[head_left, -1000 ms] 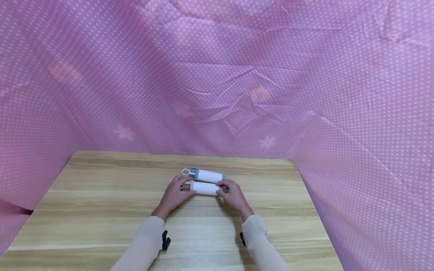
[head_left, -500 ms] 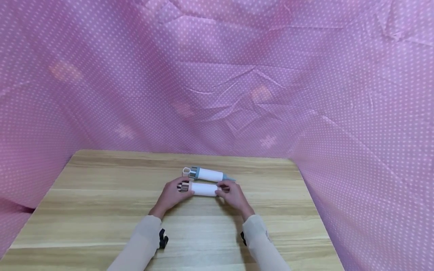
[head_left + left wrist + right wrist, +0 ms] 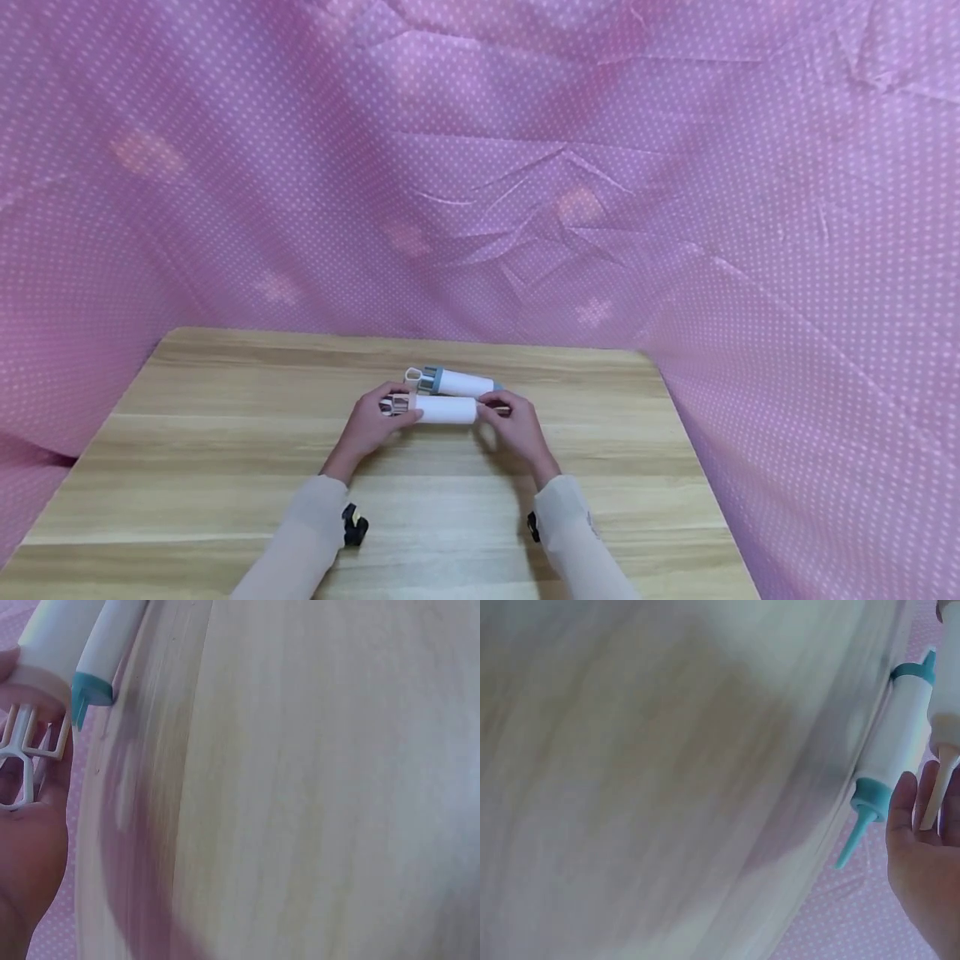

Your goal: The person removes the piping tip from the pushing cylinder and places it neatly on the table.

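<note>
A white tube with beige ends lies crosswise between the two hands. My left hand grips its left end, thumb on the near side, around the beige collar and ring handle. At the other end my right hand holds the tube, its fingers around the beige nozzle in the right wrist view. Just behind it rests a second white tube with blue-green ends, ring handle at left and nozzle at right; neither hand grips it.
The wooden table spreads around both hands. A pink dotted cloth hangs behind the table and at both sides. A black strap is at the left sleeve, another black piece at the right.
The beige-ended tube has shifted left and, in the last half second, slightly away from me, with my left hand moving left along with it. The blue-green-ended tube looks nearly unmoved.
</note>
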A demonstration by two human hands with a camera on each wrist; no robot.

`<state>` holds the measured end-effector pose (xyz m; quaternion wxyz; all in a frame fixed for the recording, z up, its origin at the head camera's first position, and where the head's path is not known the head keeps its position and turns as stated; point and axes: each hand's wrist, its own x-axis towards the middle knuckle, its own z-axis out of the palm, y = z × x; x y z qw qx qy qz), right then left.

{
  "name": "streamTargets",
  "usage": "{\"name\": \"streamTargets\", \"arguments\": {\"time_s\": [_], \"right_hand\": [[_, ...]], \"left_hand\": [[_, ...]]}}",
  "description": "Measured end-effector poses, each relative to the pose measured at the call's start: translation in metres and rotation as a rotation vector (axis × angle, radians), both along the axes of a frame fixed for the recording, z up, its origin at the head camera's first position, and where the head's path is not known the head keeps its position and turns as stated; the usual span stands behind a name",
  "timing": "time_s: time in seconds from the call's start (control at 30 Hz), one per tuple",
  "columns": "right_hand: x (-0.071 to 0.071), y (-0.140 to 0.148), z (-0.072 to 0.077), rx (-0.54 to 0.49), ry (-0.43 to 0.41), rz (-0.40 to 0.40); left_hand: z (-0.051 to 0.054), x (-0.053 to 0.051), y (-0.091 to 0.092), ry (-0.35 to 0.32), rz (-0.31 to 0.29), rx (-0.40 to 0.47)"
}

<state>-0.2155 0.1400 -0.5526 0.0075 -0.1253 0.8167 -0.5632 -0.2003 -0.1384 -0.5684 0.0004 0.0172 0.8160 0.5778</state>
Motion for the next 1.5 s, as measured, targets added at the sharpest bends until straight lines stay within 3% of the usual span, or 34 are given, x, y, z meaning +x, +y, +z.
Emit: {"name": "streamTargets", "arguments": {"time_s": [0.2, 0.3, 0.43, 0.57, 0.7, 0.9, 1.1, 1.2, 1.3, 1.37, 1.43, 1.5], "right_hand": [[0.002, -0.003, 0.005, 0.0, -0.025, -0.004], [0.01, -0.003, 0.024, 0.002, -0.047, 0.031], [0.017, -0.004, 0.044, -0.085, -0.12, 0.088], [0.013, -0.005, 0.034, -0.174, -0.17, 0.102], [0.012, -0.005, 0.029, -0.171, -0.163, 0.095], [0.016, -0.007, 0.039, -0.171, -0.151, 0.09], [0.018, -0.012, 0.056, -0.17, -0.139, 0.104], [0.027, -0.014, 0.076, -0.154, -0.121, 0.123], [0.03, -0.014, 0.083, -0.149, -0.109, 0.127], [0.029, -0.013, 0.08, -0.144, -0.095, 0.118], [0.025, -0.012, 0.073, -0.154, -0.087, 0.101], [0.026, -0.014, 0.074, -0.168, -0.067, 0.089]], "left_hand": [[0.004, 0.001, -0.004, -0.001, -0.012, 0.021], [0.009, 0.003, -0.006, 0.014, -0.018, 0.042], [0.017, 0.006, -0.007, 0.02, -0.034, 0.05], [0.026, 0.011, -0.007, 0.023, -0.045, 0.064], [0.035, 0.016, -0.008, 0.037, -0.051, 0.094], [0.049, 0.022, -0.01, 0.052, -0.06, 0.152], [0.058, 0.024, -0.014, 0.108, -0.051, 0.172], [0.072, 0.028, -0.014, 0.105, -0.046, 0.189], [0.077, 0.028, -0.014, 0.106, -0.043, 0.212], [0.079, 0.028, -0.013, 0.113, -0.047, 0.219], [0.074, 0.025, -0.014, 0.127, -0.047, 0.234], [0.075, 0.025, -0.013, 0.134, -0.045, 0.249]]}}
